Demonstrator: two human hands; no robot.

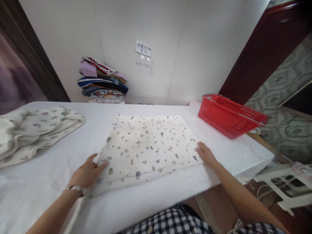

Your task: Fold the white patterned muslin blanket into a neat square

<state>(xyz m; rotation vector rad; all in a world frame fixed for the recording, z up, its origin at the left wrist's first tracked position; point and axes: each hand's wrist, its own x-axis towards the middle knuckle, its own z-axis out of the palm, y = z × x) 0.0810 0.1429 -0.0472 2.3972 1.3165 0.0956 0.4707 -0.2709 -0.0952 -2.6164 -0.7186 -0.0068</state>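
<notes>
A folded white cloth with small printed figures (146,146) lies flat on the white table (170,195) in front of me. My left hand (86,174), with a watch on the wrist, rests on the cloth's near left corner, fingers spread. On the cloth's near right edge lies my right hand (206,153), flat, its fingers apart. Neither hand grips anything.
A pile of similar printed cloths (31,133) lies at the table's left. A red plastic basket (229,118) stands at the right rear. Folded garments (102,81) are stacked against the wall under paper notes (143,48). A white plastic stool (287,185) stands to the right.
</notes>
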